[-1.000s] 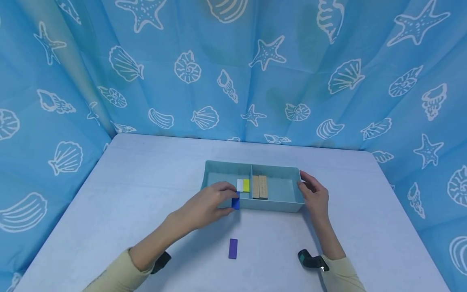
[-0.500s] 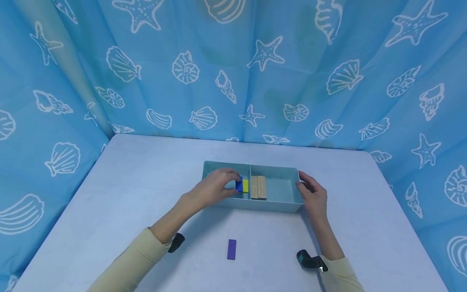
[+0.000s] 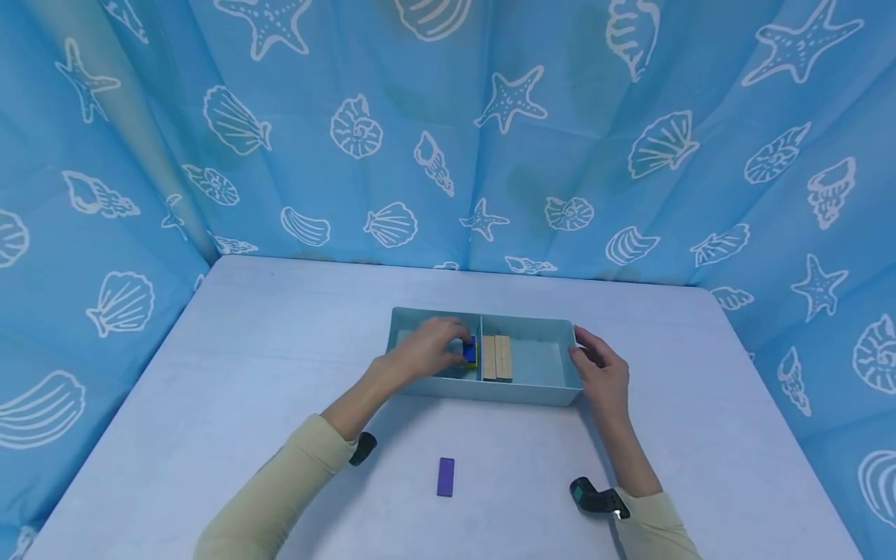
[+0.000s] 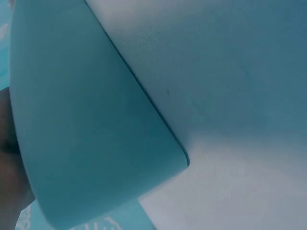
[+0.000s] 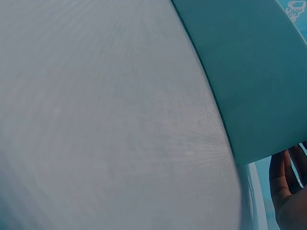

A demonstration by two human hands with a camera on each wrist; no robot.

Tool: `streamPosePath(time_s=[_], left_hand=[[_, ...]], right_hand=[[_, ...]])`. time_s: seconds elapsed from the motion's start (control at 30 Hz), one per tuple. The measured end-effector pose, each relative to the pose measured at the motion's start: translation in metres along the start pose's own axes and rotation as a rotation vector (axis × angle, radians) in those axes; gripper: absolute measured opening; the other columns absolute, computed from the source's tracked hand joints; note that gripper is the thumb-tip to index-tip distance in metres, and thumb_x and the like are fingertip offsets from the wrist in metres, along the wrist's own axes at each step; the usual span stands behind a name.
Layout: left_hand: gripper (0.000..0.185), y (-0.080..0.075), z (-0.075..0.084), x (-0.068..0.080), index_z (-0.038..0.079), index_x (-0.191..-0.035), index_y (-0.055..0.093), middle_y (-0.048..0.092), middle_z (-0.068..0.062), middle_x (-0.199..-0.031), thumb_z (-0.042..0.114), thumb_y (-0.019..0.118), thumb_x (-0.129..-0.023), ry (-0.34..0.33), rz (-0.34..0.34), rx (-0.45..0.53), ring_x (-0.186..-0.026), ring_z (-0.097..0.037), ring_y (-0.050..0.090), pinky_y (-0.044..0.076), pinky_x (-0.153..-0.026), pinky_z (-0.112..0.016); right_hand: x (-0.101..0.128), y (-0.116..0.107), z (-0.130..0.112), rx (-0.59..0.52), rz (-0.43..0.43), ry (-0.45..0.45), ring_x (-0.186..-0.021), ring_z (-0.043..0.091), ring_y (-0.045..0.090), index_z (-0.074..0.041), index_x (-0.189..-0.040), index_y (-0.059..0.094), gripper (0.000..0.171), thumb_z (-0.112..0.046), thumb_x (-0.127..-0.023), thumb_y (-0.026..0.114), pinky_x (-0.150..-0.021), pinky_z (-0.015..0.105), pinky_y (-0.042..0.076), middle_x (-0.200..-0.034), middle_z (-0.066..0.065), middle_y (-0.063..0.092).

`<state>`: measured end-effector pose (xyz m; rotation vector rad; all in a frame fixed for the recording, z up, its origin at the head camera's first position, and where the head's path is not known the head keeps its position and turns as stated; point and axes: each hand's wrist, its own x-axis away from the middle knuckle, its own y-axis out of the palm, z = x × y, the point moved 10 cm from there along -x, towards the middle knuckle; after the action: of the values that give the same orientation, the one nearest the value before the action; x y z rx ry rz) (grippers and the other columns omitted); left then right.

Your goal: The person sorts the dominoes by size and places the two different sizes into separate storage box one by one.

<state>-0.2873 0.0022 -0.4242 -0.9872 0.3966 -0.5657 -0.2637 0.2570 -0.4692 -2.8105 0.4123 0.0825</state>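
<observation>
A pale teal box (image 3: 521, 395) with two compartments stands on the table. My left hand (image 3: 428, 348) reaches into its left compartment, pinching a blue rectangular block (image 3: 470, 351) between thumb and fingers. Under and beside that block shows a sliver of a yellow block (image 3: 476, 362), next to the divider. No white block shows; my left hand covers part of that compartment. At the right end my right hand (image 3: 603, 372) holds the box, its thumb at the rim and its fingers outside the end wall. Both wrist views show mostly the box's outer walls (image 4: 91, 124).
Two tan wooden blocks (image 3: 498, 358) lie side by side against the divider in the right compartment. A purple block (image 3: 446, 477) lies flat on the white table (image 3: 315, 327) in front of the box. A blue shell-patterned curtain (image 3: 392, 140) surrounds the table.
My left hand has carried the blue block from the box's front wall into the left compartment, then right, over the yellow block. My right hand has stayed at the box's end.
</observation>
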Motion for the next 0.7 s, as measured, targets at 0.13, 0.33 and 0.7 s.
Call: streamPosePath(time_s=[0.13,0.33,0.7], left_hand=[[0.03,0.005,-0.002,-0.005,0.004,-0.117,0.069,0.067,-0.007,-0.115,0.01,0.074,-0.089,-0.011,-0.011,-0.025,-0.11,-0.022,0.061,0.049,-0.097,-0.034],[0.03,0.012,-0.005,-0.01,0.004,-0.117,0.07,0.068,-0.007,-0.117,0.01,0.075,-0.088,-0.018,-0.025,-0.044,-0.112,-0.022,0.061,0.049,-0.099,-0.034],[0.032,0.016,-0.007,-0.012,0.005,-0.118,0.07,0.068,-0.007,-0.118,0.011,0.077,-0.087,-0.007,-0.047,-0.048,-0.113,-0.022,0.061,0.049,-0.1,-0.034]], right_hand=[[0.0,0.0,0.0,0.003,-0.004,0.003,-0.128,0.023,0.053,-0.014,-0.14,0.058,0.04,-0.019,-0.1,0.058,-0.108,0.042,0.042,-0.14,0.005,0.057],[0.0,0.0,0.0,-0.013,-0.002,0.004,-0.126,0.021,0.054,-0.015,-0.138,0.06,0.039,-0.019,-0.099,0.06,-0.109,0.042,0.041,-0.138,0.005,0.059],[0.0,0.0,0.001,0.002,0.0,-0.001,-0.124,0.02,0.054,-0.015,-0.138,0.06,0.039,-0.02,-0.099,0.06,-0.106,0.039,0.043,-0.138,0.004,0.059]])
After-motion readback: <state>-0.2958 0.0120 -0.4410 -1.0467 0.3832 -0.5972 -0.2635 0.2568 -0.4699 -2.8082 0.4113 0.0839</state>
